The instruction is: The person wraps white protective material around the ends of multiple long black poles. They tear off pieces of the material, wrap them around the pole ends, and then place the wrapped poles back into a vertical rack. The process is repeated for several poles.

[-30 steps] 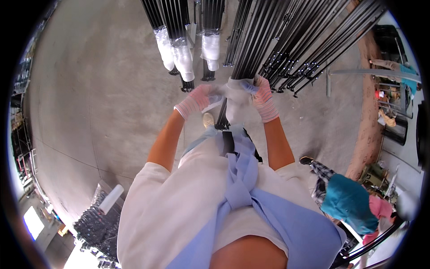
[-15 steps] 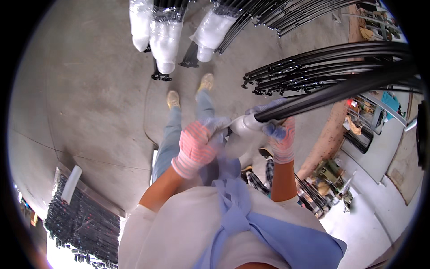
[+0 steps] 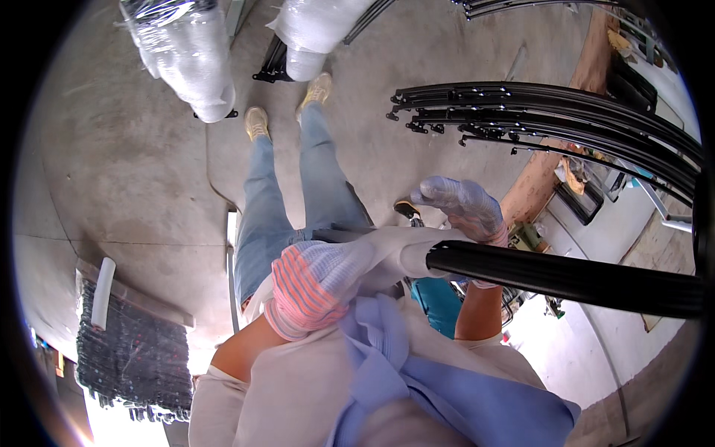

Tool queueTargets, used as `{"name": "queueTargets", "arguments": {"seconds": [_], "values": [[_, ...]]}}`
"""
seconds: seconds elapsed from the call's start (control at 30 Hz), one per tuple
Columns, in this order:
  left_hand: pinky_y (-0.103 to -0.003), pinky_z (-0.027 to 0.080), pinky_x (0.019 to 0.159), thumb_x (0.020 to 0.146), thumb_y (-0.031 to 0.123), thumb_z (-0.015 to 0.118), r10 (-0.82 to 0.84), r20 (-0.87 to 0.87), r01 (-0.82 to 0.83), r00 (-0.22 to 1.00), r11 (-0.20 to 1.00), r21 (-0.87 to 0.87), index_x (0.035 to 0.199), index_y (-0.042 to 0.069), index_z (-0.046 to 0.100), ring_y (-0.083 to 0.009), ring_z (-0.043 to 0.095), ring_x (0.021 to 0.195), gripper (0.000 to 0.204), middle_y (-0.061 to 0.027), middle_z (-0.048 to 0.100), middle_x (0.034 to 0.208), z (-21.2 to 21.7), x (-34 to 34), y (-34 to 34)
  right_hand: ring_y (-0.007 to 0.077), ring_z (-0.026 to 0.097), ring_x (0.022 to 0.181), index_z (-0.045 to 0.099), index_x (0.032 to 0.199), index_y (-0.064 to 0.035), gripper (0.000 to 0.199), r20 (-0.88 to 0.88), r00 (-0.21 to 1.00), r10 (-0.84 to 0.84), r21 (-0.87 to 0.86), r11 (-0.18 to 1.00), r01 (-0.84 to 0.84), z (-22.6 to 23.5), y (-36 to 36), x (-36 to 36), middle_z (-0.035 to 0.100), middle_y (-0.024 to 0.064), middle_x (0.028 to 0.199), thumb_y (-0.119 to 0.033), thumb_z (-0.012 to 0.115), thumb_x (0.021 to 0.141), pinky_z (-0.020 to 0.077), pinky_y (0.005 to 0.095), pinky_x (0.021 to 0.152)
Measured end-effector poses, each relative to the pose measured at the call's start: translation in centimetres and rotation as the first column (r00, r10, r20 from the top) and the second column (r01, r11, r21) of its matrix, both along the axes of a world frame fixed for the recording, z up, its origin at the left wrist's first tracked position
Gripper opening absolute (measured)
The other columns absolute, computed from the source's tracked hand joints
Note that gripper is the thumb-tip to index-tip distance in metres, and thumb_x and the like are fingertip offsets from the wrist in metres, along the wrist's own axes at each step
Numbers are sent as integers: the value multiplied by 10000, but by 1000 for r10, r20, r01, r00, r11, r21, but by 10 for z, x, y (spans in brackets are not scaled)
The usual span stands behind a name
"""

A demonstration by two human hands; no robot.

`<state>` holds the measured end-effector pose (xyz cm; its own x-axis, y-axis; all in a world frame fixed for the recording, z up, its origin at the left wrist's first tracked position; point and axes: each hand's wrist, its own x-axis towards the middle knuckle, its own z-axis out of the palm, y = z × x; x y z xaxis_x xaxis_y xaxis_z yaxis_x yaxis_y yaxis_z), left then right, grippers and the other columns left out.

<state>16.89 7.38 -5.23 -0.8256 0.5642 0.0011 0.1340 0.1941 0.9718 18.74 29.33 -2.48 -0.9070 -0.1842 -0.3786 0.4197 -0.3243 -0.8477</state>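
1. Change noted: against the view half a second back, the long black bundle (image 3: 566, 277) now runs from the person's chest out to the right edge of the picture, lower and nearer the body. Its white-wrapped end (image 3: 387, 257) has come in close to the waist. A second back the same end was held out ahead, close to the standing racks.

2. Judgement: the bundle appears to have been drawn clear of the rack and is being carried or swung across the body; the feet (image 3: 257, 123) are set apart on the concrete floor (image 3: 112, 171).

3. Left hand (image 3: 316, 287): in a pink-and-white striped work glove, fingers curled and closed on the white-wrapped end, at the waist. The grip looks firm, though the palm side is hidden.

4. Right hand (image 3: 462, 208): in a grey-blue knit glove, resting on top of the bundle just where the white wrap meets the black lengths. The fingers bend over it; whether they close fully round it cannot be told from this view.

5. The two hands are near one another, both on the same end of the bundle, left nearer the tip.

6. Surroundings: further black curved bars (image 3: 551, 112) lie racked at upper right; two plastic-wrapped bundle ends (image 3: 190, 59) hang at the top; a dark stack of small parts (image 3: 134, 350) sits at lower left.
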Motion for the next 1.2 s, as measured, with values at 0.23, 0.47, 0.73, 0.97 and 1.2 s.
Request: {"name": "queueTargets", "arguments": {"seconds": [0.23, 0.47, 0.73, 0.97, 1.2], "values": [[-320, 460, 570, 577, -26, 584, -45, 33, 46, 998, 999, -17, 919, 5, 557, -255, 567, 611, 344, -102, 576, 706, -1, 8, -1, 357, 471, 993, 382, 1169, -50, 544, -73, 997, 36, 108, 994, -28, -1, 5, -2, 432, 260, 1109, -247, 615, 718, 373, 466, 836], [-326, 462, 583, 573, -48, 578, -106, 98, 108, 989, 994, -7, 940, -6, 551, -258, 570, 620, 371, -108, 580, 706, -2, 8, 5, 346, 506, 933, 433, 1093, -47, 478, -128, 992, 15, 186, 983, 9, -3, -1, -3, 465, 254, 1061, -260, 627, 711, 411, 429, 795], [-314, 452, 575, 572, -56, 579, -57, 139, 53, 989, 998, 33, 927, 10, 557, -256, 569, 624, 361, -98, 581, 702, 8, 3, 19, 334, 545, 865, 491, 1006, -44, 409, -195, 980, -29, 271, 959, 82, 2, -14, -6, 502, 248, 1006, -274, 641, 702, 454, 386, 749], [-281, 441, 582, 595, -49, 565, -4, 245, 27, 969, 995, -93, 843, 38, 596, -220, 572, 649, 264, -79, 585, 700, 7, 3, 10, 329, 557, 843, 548, 857, 7, 352, -67, 992, 111, 116, 988, -103, 3, -4, -11, 518, 252, 974, -272, 666, 678, 451, 393, 757], [-261, 435, 591, 659, 1, 534, 79, 451, -100, 889, 995, 22, 862, 36, 590, -183, 567, 660, 214, -89, 586, 746, -8, -22, 6, 156, 537, 876, 524, 1013, 11, 387, -88, 970, 226, 173, 963, -208, 10, -1, -6, 570, 77, 960, -13, 650, 649, 421, 272, 799]]}}
